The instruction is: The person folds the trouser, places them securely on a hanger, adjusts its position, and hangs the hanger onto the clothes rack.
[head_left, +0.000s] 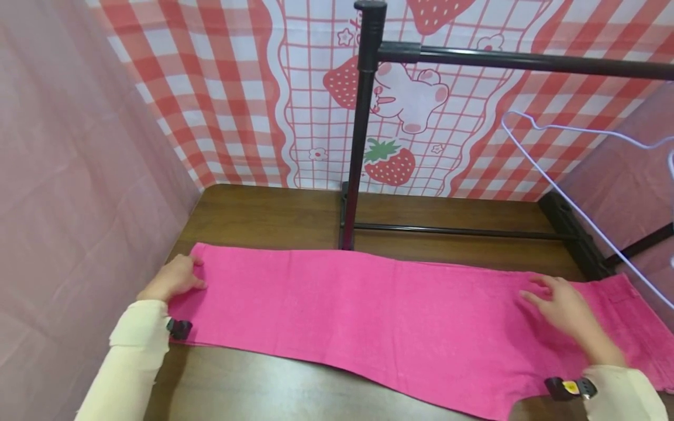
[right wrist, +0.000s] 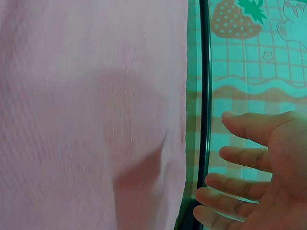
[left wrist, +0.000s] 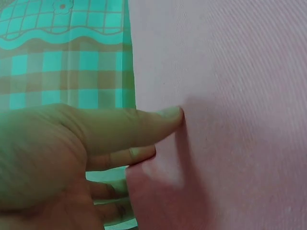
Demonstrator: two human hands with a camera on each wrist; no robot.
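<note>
Pink trousers [head_left: 337, 310] lie folded lengthwise across the wooden table, waistband at the right and leg ends at the left. At the leg-end hem is my left hand [head_left: 176, 276]. In the left wrist view, my left hand [left wrist: 62, 148] pinches the hem of the trousers [left wrist: 230, 120], thumb on top and other fingers partly hidden behind the edge. Over the upper part of the trousers, near the waistband, hovers my right hand [head_left: 566, 310]. The right wrist view shows that hand [right wrist: 268, 167] with fingers spread and holding nothing, beside the trousers [right wrist: 96, 110].
A black garment rack [head_left: 360, 140] stands behind the trousers, its upper bar running right. A pale purple hanger [head_left: 571, 190] is at the right. Red checked strawberry cloth [head_left: 226, 88] covers the back, with pink cloth [head_left: 79, 193] at the left. Bare wooden tabletop [head_left: 253, 380] shows in front.
</note>
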